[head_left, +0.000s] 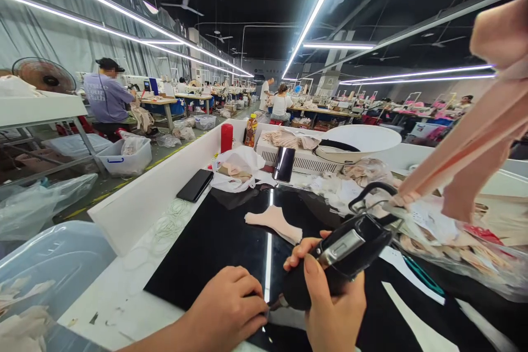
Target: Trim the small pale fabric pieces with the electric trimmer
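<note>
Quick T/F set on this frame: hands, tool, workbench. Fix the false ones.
1. The right hand grips a black handheld tool. True.
2. The left hand is up beside the bottle. False: its fingertips are down by the tool's tip.
3. A pale pink fabric piece lies on the black sheet. True.
4. The red container stands to the right of the bottle in the picture. False: it stands to the left.
</note>
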`<state>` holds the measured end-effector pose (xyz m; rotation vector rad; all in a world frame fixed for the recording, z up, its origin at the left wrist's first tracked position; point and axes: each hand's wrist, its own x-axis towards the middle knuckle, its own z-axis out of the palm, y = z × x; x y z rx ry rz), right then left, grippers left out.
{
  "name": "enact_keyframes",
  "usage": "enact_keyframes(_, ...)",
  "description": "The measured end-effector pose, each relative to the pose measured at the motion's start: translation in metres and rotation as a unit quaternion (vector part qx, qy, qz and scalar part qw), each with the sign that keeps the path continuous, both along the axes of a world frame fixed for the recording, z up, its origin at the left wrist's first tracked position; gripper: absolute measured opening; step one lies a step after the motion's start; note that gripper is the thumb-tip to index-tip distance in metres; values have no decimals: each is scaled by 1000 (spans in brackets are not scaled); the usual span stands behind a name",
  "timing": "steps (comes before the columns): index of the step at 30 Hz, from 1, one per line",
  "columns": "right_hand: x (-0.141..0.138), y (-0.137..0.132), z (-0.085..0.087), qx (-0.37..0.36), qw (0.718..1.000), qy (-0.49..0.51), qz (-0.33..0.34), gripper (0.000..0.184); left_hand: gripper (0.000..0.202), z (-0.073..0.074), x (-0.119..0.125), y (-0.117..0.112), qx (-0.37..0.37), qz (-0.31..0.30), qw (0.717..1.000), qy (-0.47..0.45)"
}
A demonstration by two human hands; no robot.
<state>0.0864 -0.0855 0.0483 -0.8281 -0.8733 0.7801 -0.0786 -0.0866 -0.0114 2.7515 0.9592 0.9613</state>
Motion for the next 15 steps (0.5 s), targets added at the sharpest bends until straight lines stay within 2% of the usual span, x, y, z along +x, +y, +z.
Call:
enact_keyframes(8, -4, -3, 5, -21, 1000, 3, -15, 40, 18, -2, -7, -5, 91, 1, 995, 48)
enact_keyframes(15, 5, 1, -1, 26, 999, -26, -3, 35, 25, 7, -14, -12, 64, -13, 994, 85)
